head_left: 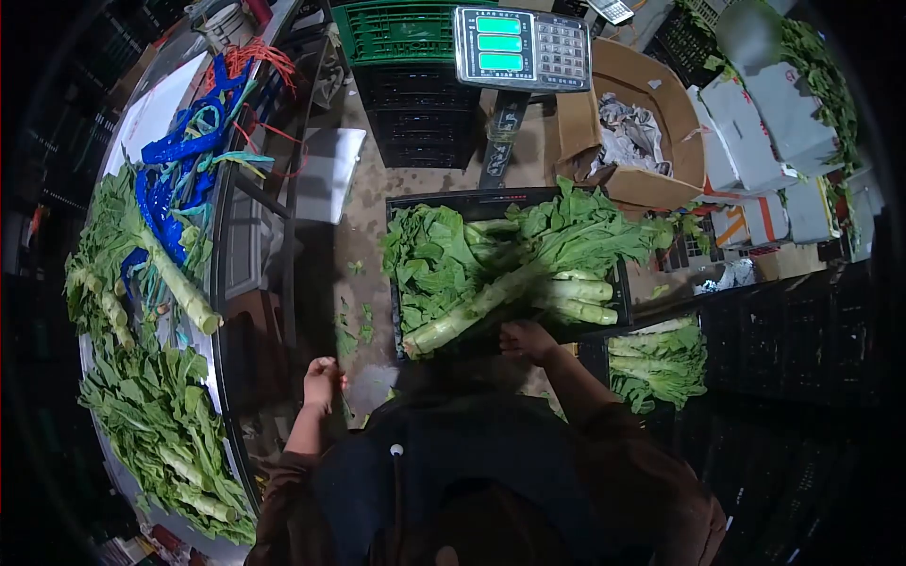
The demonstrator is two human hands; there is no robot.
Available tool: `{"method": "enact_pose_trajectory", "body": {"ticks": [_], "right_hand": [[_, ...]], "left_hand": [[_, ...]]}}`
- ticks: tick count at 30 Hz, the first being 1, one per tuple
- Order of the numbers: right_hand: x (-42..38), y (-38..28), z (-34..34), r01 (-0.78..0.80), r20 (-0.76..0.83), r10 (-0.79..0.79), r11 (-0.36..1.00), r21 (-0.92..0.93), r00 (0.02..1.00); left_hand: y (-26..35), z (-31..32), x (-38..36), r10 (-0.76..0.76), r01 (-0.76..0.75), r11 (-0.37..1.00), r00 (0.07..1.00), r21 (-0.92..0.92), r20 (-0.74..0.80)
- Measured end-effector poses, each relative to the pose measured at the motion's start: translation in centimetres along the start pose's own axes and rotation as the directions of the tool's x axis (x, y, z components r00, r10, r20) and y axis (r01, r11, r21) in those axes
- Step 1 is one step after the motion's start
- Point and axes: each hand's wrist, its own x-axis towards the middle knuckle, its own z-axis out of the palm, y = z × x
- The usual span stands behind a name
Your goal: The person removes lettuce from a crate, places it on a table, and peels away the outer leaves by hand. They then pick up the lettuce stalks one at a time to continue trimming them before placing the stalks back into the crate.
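So the right hand [527,340] is down at the near edge of the black plastic crate [623,300], fingers curled over near the butt end of a long, pale green, thick-stemmed leafy vegetable stalk [477,307]. It looks like it's touching it, but I honestly can't tell if it's actually gripping or just resting there. The stalk runs from just left of that hand up and away to the right, where the floppy dark leaves spread over the rest of the pile. My guess is the stem end is firm, fairly heavy and a bit slick, while the leaves are soft and tear easily, so the thick pale base is the place to grab, not the top. A few more trimmed stems [583,288] lie just beyond the hand. The left hand [321,382] hangs low on the other side, loosely closed with nothing in it that I can see, well apart from the crate. Further out left is a round metal table [223,311] piled with more greens, and beyond the crate is a digital scale [521,47].
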Motion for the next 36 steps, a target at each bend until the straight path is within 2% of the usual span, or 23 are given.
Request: {"method": "enact_pose_trajectory", "body": {"ticks": [3,7,8,9,10,12,13,15,17,18,19,21,23,24,25,27,29,31,32,33,34,36], "right_hand": [[0.4,1.3,0.0,0.017,0.006,-0.017,0.999,-0.041,1.0],[0.5,2.0,0.5,0.018,-0.012,-0.019,0.998,-0.055,1.0],[0.5,2.1,0.8,0.016,-0.012,-0.017,0.998,-0.068,1.0],[0.6,2.2,1.1,0.015,-0.014,-0.016,0.998,-0.066,1.0],[0.6,2.5,1.4,0.033,-0.026,-0.036,0.996,-0.088,0.999],[0.5,2.9,2.1,0.043,-0.047,-0.048,0.994,-0.098,0.998],[0.0,2.8,2.7,0.092,-0.062,-0.103,0.983,-0.161,0.993],[-1.3,3.7,4.2,0.128,-0.08,-0.15,0.965,-0.23,0.985],[-1.3,4.7,4.3,0.14,-0.037,-0.155,0.955,-0.262,0.987],[-1.3,5.8,4.1,0.158,0.016,-0.159,0.948,-0.277,0.987],[-2.1,6.3,4.7,0.133,-0.005,-0.138,0.959,-0.249,0.99],[-4.2,6.0,6.5,0.177,-0.131,-0.236,0.918,-0.356,0.963],[-4.6,8.0,6.4,0.125,-0.173,-0.175,0.956,-0.266,0.969],[-4.8,8.8,6.2,0.08,-0.191,-0.116,0.979,-0.188,0.975],[-5.4,9.4,6.2,0.074,-0.209,-0.111,0.981,-0.178,0.972],[-6.5,10.3,6.2,-0.005,-0.169,-0.05,0.95,-0.312,0.984],[-7.4,10.9,6.4,-0.007,-0.21,-0.054,0.96,-0.28,0.976],[-8.2,10.6,6.8,-0.004,-0.243,-0.058,0.969,-0.247,0.968],[-8.8,9.7,7.1,0.075,-0.206,-0.13,0.964,-0.257,0.97],[-9.0,9.0,7.2,0.154,-0.167,-0.203,0.952,-0.266,0.965],[-8.8,8.5,6.9,0.154,-0.167,-0.201,0.953,-0.261,0.965],[-7.8,7.3,5.8,0.125,-0.172,-0.181,0.948,-0.292,0.968]], "left_hand": [[-2.4,-4.4,-0.6,-0.087,0.092,0.994,0.994,0.065,-0.07],[-8.6,-11.0,0.2,-0.122,0.14,0.983,0.98,0.115,-0.156],[-11.0,-13.5,1.3,-0.019,0.047,0.835,0.998,0.549,-0.057],[-12.4,-15.0,1.9,0.03,-0.084,0.508,0.996,0.857,0.08],[-12.3,-14.9,1.0,0.024,-0.082,0.506,0.996,0.859,0.081],[-11.5,-14.5,-0.8,0.002,-0.228,0.337,0.971,0.913,0.241],[-11.7,-15.1,0.1,-0.02,-0.226,0.325,0.969,0.918,0.245],[-12.8,-16.9,2.2,-0.052,-0.478,-0.023,0.878,0.878,0.477],[-12.5,-15.9,2.5,0.133,-0.362,0.238,0.932,0.901,0.339],[-8.8,-12.5,-0.1,0.037,-0.151,0.599,0.986,0.786,0.161],[-4.9,-9.2,-2.4,-0.115,0.092,0.844,0.993,0.528,0.01],[-4.5,-8.8,-1.3,-0.118,0.07,0.852,0.991,0.518,0.06],[-3.9,-7.9,0.3,-0.105,0.035,0.873,0.987,0.487,0.118],[-3.7,-7.3,0.9,0.079,-0.19,0.851,0.968,0.49,0.238],[-3.6,-6.6,1.6,0.253,-0.405,0.789,0.9,0.462,0.356],[-0.1,-2.8,0.6,0.255,-0.484,0.751,0.84,0.45,0.479],[1.2,0.8,1.0,0.233,-0.52,0.708,0.811,0.478,0.536],[3.3,4.9,-0.6,0.282,-0.677,0.513,0.714,0.528,0.641],[3.8,6.7,-1.0,0.279,-0.68,0.51,0.711,0.527,0.646],[4.1,8.5,-1.3,0.304,-0.754,0.393,0.647,0.527,0.699],[4.2,10.0,-1.4,0.317,-0.813,0.268,0.581,0.516,0.75],[3.7,12.6,-1.3,0.284,-0.807,0.228,0.59,0.544,0.756]]}}
